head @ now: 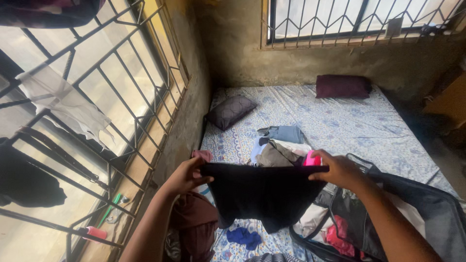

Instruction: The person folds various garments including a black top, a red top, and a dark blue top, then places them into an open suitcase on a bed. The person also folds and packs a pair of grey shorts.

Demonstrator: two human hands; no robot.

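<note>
Both hands are up over the mattress (340, 121), stretching a black garment (264, 194) between them. The left hand (187, 175) pinches its left top corner, fingers closed on the cloth; the right hand (340, 170) clamps the right corner the same way. The garment hangs flat above the mattress's near end. Just right of it lies an open dark suitcase (412, 213), with a blue cloth (244, 237) below. Beyond the garment sits a heap of clothes (279, 145). Farther up the mattress, a dark quilted pillow (230, 110) and a maroon pillow (342, 86).
</note>
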